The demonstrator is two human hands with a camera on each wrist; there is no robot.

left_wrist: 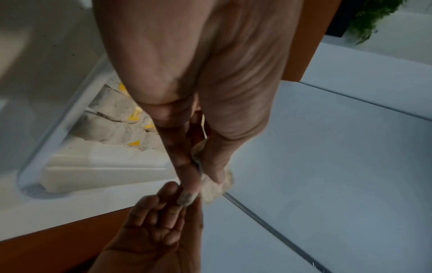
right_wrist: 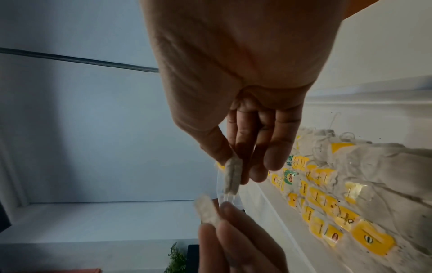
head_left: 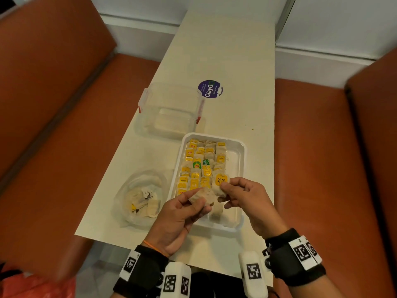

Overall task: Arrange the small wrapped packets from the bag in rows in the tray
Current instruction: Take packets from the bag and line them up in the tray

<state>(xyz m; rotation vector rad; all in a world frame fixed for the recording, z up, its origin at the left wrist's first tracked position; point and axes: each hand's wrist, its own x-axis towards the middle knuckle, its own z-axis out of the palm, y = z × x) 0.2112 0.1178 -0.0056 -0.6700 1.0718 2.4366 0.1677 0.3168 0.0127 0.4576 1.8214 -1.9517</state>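
Observation:
A white tray (head_left: 240, 160) lies on the table, with several rows of tea-bag packets (head_left: 199, 166), most with yellow tags. Above the tray's near end, my left hand (head_left: 194, 197) pinches a beige packet (head_left: 202, 195) between thumb and fingers. My right hand (head_left: 224, 190) pinches a second packet with a yellow tag (head_left: 220, 183) right beside it; the two packets nearly touch. In the right wrist view, my right hand (right_wrist: 233, 166) holds its packet (right_wrist: 231, 177) edge-on, with the other packet (right_wrist: 207, 210) below. A clear plastic bag (head_left: 139, 196) with more packets lies left of the tray.
A clear lidded container (head_left: 169, 108) with red clips stands behind the tray. A round purple sticker (head_left: 210, 89) is on the cream table (head_left: 225, 50). Orange bench seats (head_left: 311, 147) flank the table on both sides. The tray's right strip is bare.

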